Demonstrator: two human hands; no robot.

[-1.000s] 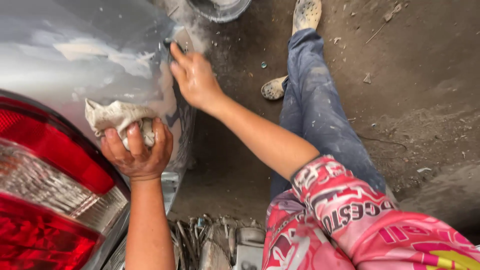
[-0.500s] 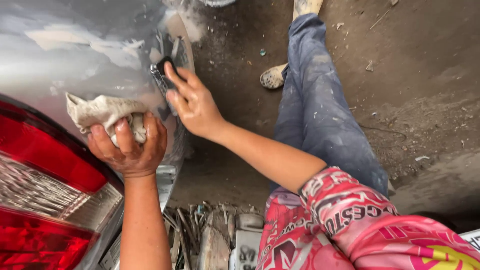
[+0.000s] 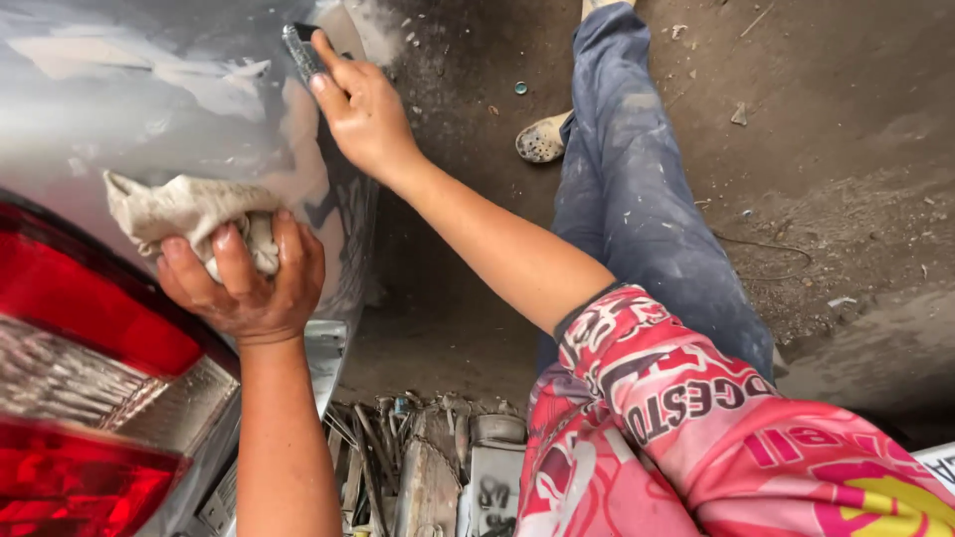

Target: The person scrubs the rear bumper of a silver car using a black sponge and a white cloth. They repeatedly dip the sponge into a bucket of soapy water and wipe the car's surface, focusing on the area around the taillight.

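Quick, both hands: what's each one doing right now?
Left hand: closed, clutching a crumpled dirty-white rag against the silver car body panel.
Right hand: fingers pressing a small dark sanding block on that panel.

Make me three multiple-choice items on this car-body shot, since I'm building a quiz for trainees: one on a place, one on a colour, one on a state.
1. Where is the right hand?
A. On the ground
B. Up against the grey car panel, pressing a small dark block
C. On the tail light

2. What colour is the tail light?
A. Red with a clear band
B. Blue
C. All orange

3. How is the rag held?
A. Spread flat on the ground
B. Hung over the knee
C. Bunched in the left hand, fingers closed round it

Answers:
1 B: the fingers lie on the block at the panel, high in the view.
2 A: red lens above and below a clear strip.
3 C: the pale cloth bulges out of the closed fist against the panel.
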